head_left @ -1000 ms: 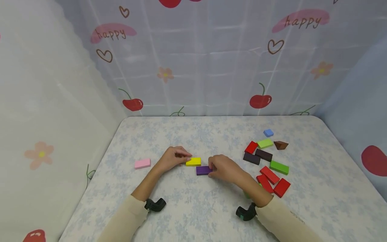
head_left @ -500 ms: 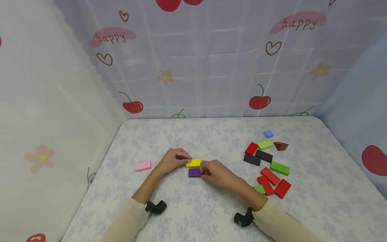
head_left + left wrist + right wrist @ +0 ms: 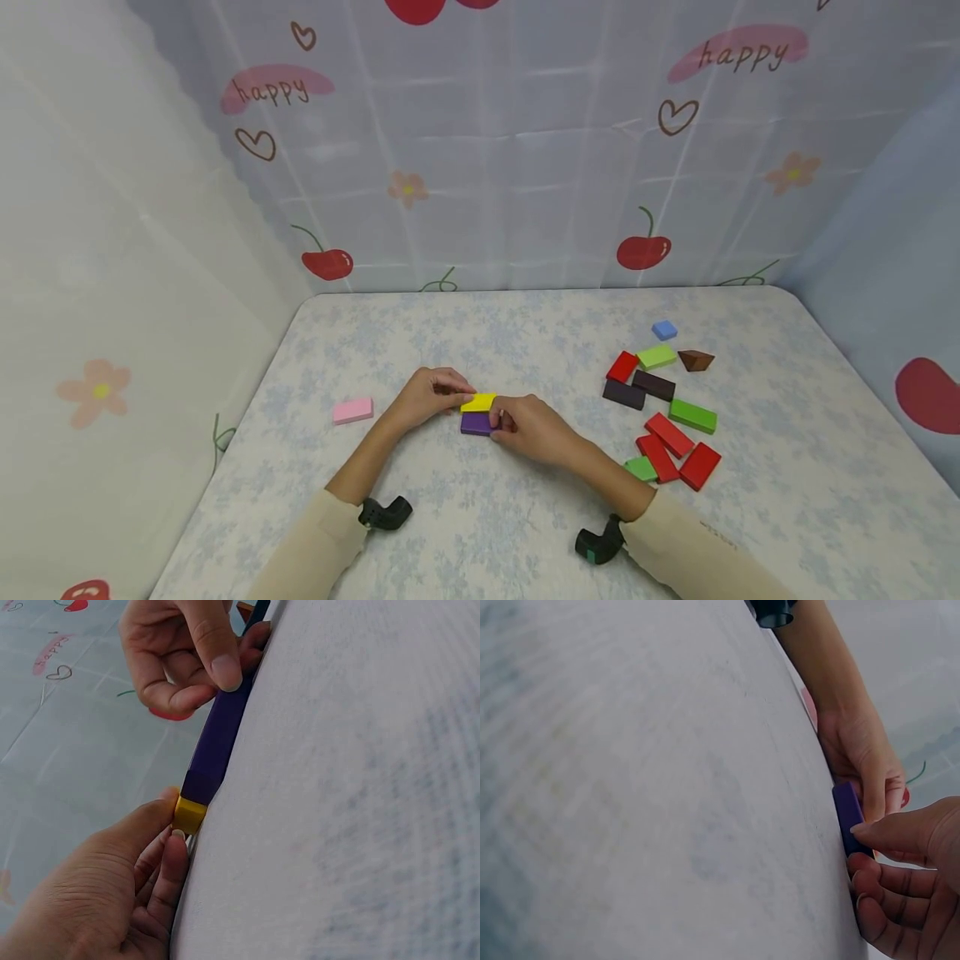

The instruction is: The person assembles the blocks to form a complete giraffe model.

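Nearest, a left beige sleeve (image 3: pixel 311 542) and a right beige sleeve (image 3: pixel 697 546) are seen over the patterned surface (image 3: pixel 480 525), and a black device (image 3: pixel 386 513) is worn at the left wrist, with another black device (image 3: pixel 600 543) at the right. A little farther in, the purple block (image 3: pixel 475 424) is pinched near its right end by the right hand (image 3: pixel 536 427), its thumb and fingers drawn narrow on it. Just behind, the yellow block (image 3: pixel 477 403) is pinched at its left end by the thumb and fingers of the left hand (image 3: pixel 426 400). The two blocks are laid side by side, long edges seemingly touching. To the left, well apart, a pink block (image 3: pixel 353 411) is seen lying flat. On the right, a green block (image 3: pixel 640 469) is partly covered by a red block (image 3: pixel 657 458), with two more red blocks (image 3: pixel 700 466) grouped near it. Beyond these are placed a longer green block (image 3: pixel 693 416), two dark blocks (image 3: pixel 624 394), a single red block (image 3: pixel 622 367), a brown triangular block (image 3: pixel 696 360), a light green block (image 3: pixel 656 357) and, farthest, a small blue block (image 3: pixel 664 330). The surface is backed by a printed curtain (image 3: pixel 517 192).
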A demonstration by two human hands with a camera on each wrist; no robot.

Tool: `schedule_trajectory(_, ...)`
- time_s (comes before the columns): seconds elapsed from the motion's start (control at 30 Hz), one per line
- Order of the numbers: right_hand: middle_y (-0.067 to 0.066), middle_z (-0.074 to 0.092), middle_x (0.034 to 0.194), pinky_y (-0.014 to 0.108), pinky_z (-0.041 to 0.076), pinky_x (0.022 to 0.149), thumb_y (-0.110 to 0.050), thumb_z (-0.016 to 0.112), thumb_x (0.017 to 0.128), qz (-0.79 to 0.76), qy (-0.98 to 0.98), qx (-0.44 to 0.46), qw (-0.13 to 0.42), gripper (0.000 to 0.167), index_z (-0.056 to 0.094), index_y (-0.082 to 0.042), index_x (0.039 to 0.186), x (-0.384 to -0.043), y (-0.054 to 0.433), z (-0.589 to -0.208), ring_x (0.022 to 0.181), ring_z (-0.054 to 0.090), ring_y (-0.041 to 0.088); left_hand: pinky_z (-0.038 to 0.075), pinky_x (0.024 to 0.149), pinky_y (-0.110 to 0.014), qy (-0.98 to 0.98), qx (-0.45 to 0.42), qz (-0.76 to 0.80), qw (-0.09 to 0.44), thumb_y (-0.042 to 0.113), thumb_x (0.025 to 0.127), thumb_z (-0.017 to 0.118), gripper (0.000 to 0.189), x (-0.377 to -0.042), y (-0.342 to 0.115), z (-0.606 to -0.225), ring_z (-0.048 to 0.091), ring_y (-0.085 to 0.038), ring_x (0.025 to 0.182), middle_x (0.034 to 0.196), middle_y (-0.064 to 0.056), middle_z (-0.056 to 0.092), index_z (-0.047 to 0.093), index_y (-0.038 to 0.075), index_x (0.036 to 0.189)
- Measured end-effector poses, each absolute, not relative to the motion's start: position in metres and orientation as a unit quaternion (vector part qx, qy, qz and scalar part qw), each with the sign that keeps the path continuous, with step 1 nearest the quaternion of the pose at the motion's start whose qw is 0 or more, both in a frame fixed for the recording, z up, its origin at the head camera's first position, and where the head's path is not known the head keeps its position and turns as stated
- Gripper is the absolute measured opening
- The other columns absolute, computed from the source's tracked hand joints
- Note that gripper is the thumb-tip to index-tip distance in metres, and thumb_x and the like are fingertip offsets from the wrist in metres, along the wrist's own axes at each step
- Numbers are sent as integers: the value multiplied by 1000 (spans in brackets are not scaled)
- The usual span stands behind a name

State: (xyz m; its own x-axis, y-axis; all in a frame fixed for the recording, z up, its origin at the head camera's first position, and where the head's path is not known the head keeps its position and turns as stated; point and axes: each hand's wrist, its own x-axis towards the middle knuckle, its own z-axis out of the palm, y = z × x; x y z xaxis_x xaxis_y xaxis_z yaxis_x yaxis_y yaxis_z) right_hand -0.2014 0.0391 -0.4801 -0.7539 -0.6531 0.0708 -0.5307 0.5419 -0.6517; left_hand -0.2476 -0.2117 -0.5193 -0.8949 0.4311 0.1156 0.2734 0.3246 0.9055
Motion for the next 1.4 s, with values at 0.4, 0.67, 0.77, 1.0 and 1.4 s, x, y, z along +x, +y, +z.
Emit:
schedule_trajectory(0.4,-8,58,72,23,43,55,-14,78,91,-339,876,-335,72,15,64,-13,94,-204,37,-481,58,49,6,53,58,-28,815,221,532,64,19,91,78,12,-252,-213,-519,63,-22,69,101,-1,72,82,17,102)
schedule_trajectory(0.67,-8,58,71,24,44,56,-16,79,91,-346,878,-320,89,15,64,-14,93,-205,37,-482,60,51,7,53,58,-29,813,223,533,66,20,91,78,13,-250,-213,-521,62,-21,67,100,-2,73,82,16,103)
schedule_trajectory(0.77,-8,59,72,25,44,57,-16,79,90,-354,875,-315,93,15,64,-14,93,-207,38,-482,60,52,7,54,58,-29,814,225,532,62,20,91,78,12,-251,-213,-521,63,-20,67,100,0,72,82,18,102)
schedule_trajectory(1.0,-8,61,71,24,42,55,-14,79,91,-375,864,-320,104,15,64,-13,92,-209,40,-486,59,51,7,55,59,-31,812,224,534,75,19,92,78,11,-251,-212,-522,62,-20,67,100,0,73,82,19,102)
schedule_trajectory(1.4,-7,62,74,23,44,52,-18,71,97,-390,856,-318,115,7,70,-13,102,-211,45,-477,56,52,7,52,57,-29,812,221,536,71,20,94,75,12,-251,-212,-522,61,-22,65,97,-2,73,82,17,103)
